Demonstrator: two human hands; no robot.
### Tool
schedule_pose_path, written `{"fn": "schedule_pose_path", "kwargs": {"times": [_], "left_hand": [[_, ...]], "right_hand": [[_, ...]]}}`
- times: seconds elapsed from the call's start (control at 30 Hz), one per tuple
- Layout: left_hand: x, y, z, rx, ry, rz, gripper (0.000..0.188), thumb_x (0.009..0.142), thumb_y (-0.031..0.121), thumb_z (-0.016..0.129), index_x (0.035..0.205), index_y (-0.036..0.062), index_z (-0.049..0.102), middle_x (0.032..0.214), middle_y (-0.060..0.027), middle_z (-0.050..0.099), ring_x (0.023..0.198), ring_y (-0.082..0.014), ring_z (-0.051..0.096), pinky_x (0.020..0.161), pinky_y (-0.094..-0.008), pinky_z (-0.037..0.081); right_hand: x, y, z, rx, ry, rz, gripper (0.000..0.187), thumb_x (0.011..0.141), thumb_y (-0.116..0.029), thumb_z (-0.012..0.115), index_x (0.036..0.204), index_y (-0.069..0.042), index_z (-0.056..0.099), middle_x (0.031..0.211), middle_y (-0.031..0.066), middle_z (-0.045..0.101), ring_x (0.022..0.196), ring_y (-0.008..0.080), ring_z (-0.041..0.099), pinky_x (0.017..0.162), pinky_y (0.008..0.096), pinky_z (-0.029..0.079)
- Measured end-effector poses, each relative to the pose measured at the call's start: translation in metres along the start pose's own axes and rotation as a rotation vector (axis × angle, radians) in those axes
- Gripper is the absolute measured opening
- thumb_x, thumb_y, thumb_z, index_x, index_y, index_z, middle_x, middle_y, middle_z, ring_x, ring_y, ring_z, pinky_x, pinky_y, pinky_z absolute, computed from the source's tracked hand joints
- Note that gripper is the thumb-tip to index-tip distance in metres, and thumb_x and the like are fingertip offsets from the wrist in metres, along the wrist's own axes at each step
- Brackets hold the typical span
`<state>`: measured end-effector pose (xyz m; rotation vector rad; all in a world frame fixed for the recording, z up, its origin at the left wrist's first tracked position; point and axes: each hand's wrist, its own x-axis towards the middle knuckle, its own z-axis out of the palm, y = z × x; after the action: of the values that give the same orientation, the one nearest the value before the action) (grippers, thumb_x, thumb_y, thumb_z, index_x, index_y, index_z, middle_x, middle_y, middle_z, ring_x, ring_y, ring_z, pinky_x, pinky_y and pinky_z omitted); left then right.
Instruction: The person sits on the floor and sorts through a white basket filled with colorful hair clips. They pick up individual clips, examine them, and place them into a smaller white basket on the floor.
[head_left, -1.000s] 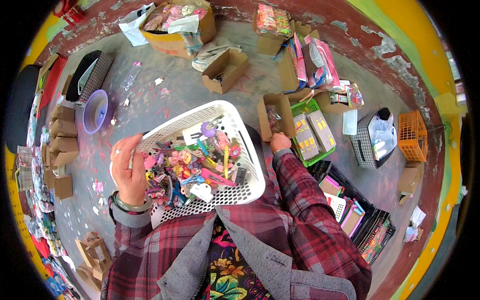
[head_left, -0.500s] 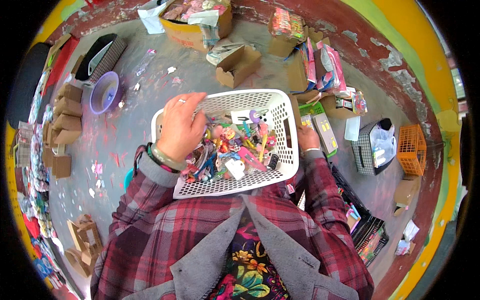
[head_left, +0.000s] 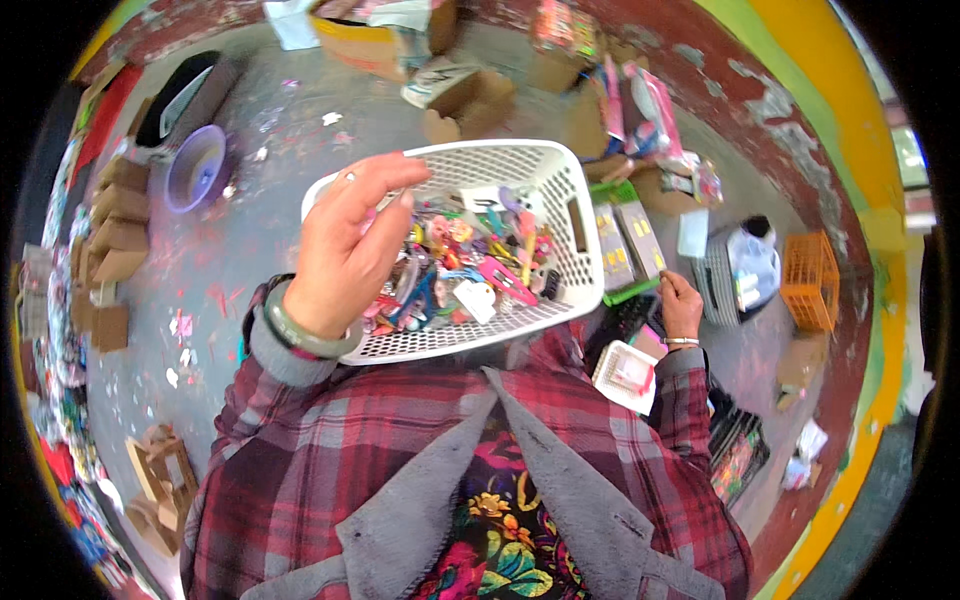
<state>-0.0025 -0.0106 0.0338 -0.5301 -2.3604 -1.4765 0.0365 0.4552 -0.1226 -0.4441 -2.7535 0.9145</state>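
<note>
A white perforated plastic basket (head_left: 470, 345) sits at my lap, heaped with colourful hair clips and small trinkets (head_left: 455, 255). Over its left side hovers my left hand (head_left: 350, 235), open, fingers stretched toward the far rim and nothing in them. My right hand (head_left: 681, 308) is off to the basket's right, fingers curled together at the near corner of a green tray (head_left: 634, 291) that holds grey boxes (head_left: 640, 235). Whatever those fingers pinch, if anything, is too small to make out. Among the trinkets lie a pink snap clip (head_left: 507, 280) and a white card (head_left: 475, 300).
Beside my right forearm is a small white basket (head_left: 606, 372) with a pinkish item inside. A black crate (head_left: 738, 450) stands behind it. Farther right are a checked bin (head_left: 715, 280) and an orange crate (head_left: 808, 285). Cardboard boxes (head_left: 120, 250) and a purple basin (head_left: 197, 170) stand left.
My right hand has moved right and nearer, away from the basket's right side to the green tray's corner. The small white basket has come into sight. My left hand stays above the large basket.
</note>
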Motion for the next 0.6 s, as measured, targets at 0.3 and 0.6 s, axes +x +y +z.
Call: {"fn": "schedule_pose_path", "kwargs": {"times": [0.3, 0.6], "left_hand": [[-0.028, -0.017, 0.037, -0.407, -0.381, -0.380, 0.018, 0.086, 0.004, 0.050, 0.099, -0.0027, 0.061, 0.091, -0.0089, 0.064, 0.092, -0.0149, 0.058, 0.085, -0.0277, 0.043], [-0.030, -0.018, 0.035, -0.407, -0.370, -0.400, 0.020, 0.090, 0.002, 0.047, 0.105, -0.0044, 0.058, 0.099, -0.0077, 0.061, 0.094, -0.0132, 0.055, 0.088, -0.0263, 0.040]], "right_hand": [[-0.127, 0.219, -0.063, -0.372, 0.022, 0.592, 0.025, 0.077, -0.028, 0.054, 0.089, -0.011, 0.069, 0.087, 0.0184, 0.064, 0.083, 0.0351, 0.061, 0.074, 0.0403, 0.048], [-0.198, 0.226, -0.006, -0.244, 0.029, 0.589, 0.027, 0.071, -0.026, 0.057, 0.082, -0.004, 0.068, 0.082, 0.0213, 0.063, 0.078, 0.0371, 0.061, 0.071, 0.0424, 0.048]]}}
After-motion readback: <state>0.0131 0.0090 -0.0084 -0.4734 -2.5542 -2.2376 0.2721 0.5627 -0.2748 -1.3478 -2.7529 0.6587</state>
